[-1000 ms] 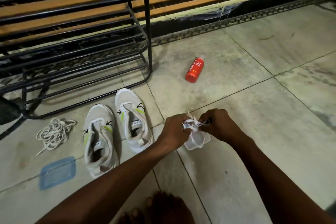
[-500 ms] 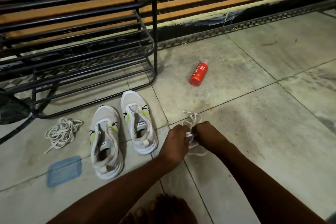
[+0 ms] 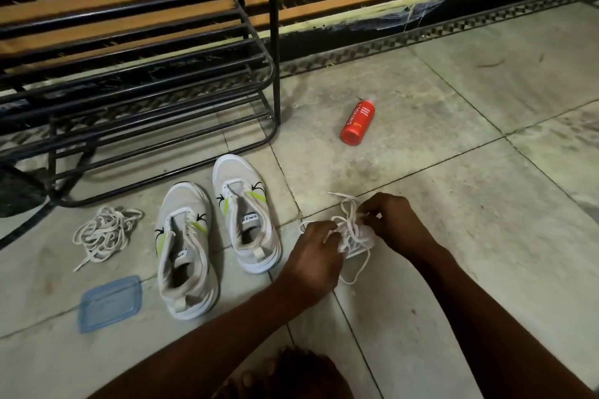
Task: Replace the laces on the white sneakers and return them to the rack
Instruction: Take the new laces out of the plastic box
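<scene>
While both sneakers (image 3: 217, 230) sit unlaced | my left hand (image 3: 316, 257) and right hand (image 3: 393, 223) pinch the new laces (image 3: 351, 230), untangling | next: free one end, thread.

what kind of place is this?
Probably a home entryway or porch, on the floor by the shoe storage. Cues: a black metal shoe rack on a tiled floor, slatted wood along the wall behind it, and a foam body wash bottle lying on the tiles.
</scene>
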The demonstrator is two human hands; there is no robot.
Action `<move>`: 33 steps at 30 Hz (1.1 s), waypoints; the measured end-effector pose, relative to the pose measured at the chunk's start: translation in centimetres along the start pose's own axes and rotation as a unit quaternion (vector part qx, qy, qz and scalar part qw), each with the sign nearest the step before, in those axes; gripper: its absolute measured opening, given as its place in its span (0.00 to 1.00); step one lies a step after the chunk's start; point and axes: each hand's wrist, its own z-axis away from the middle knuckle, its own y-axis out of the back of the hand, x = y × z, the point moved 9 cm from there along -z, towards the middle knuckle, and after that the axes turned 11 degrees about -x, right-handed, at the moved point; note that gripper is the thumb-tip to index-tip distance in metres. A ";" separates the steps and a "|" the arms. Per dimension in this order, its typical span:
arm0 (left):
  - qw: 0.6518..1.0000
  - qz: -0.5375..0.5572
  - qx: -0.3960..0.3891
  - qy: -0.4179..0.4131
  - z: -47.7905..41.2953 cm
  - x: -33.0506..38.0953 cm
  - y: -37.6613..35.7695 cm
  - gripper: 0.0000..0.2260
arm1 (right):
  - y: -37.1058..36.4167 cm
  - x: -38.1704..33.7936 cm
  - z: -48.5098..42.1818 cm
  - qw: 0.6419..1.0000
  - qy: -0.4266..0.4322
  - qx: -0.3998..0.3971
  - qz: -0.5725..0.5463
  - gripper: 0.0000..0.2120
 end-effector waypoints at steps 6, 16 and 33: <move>0.966 0.102 0.045 0.232 2.6 -4.2 0.8 0.20 | -1.8 3.7 -1.6 0.987 -0.153 -0.042 -0.010 0.23; 0.906 0.208 0.037 0.367 1.0 -7.2 0.2 0.07 | -1.5 2.1 -2.8 0.993 -0.105 -0.006 -0.052 0.02; 0.988 0.084 0.062 0.113 -0.8 -1.7 3.0 0.11 | -5.1 -0.3 0.5 0.976 0.072 -0.025 0.202 0.10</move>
